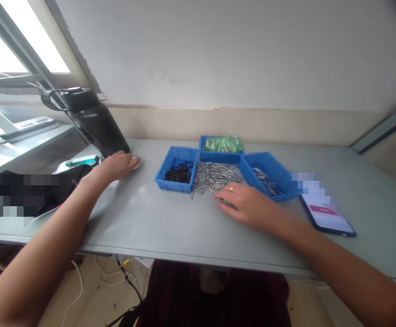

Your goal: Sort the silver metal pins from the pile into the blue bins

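My left hand (119,165) is closed over a small white item (136,163) beside the black bottle; the item is mostly hidden. My right hand (240,202) lies at the front edge of a loose pile of thin metal pins (215,176), its fingers apart, with nothing visible held. Left of the pile, a blue bin (160,176) contains dark screws (179,173). Behind it a blue bin (220,157) holds a green plastic bag (222,144). To the right, a tilted blue bin (283,179) has more metal pins (266,181) inside.
A large black bottle (99,125) stands at the back left. A phone (330,215) lies right of the bins. Near my left forearm are a dark pouch (58,188) and a teal pen (81,161). The wall runs behind the grey table (170,227).
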